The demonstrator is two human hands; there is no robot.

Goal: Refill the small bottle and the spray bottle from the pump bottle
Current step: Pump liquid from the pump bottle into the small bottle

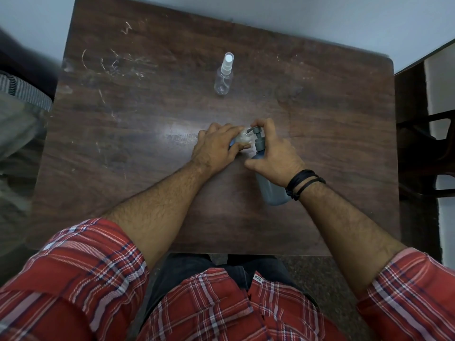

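leftmost, a striped grey cushion (27,91) is being cut off by the frame edge, beside the dark wooden table (123,143); pale scratches (118,62) are being shown on the table's far left part; further right, near the middle of the table, the small bottle (242,139) is being gripped by the left hand (216,146), whose fingers are curled around its pale body so that most of it is being hidden; its open mouth is being held just under the spout of the pump bottle (268,175); beyond these, well apart toward the far edge, the clear spray bottle (224,75) is being left standing upright with its white cap on, touched by nothing; right of the small bottle, the grey pump bottle is being held by the right hand (275,153), fingers hooked over the pump head, thumb lying against the bottle's side; black cords (304,183) are being worn on that wrist; rightmost, a dark chair (423,143) is being shown beside the table.
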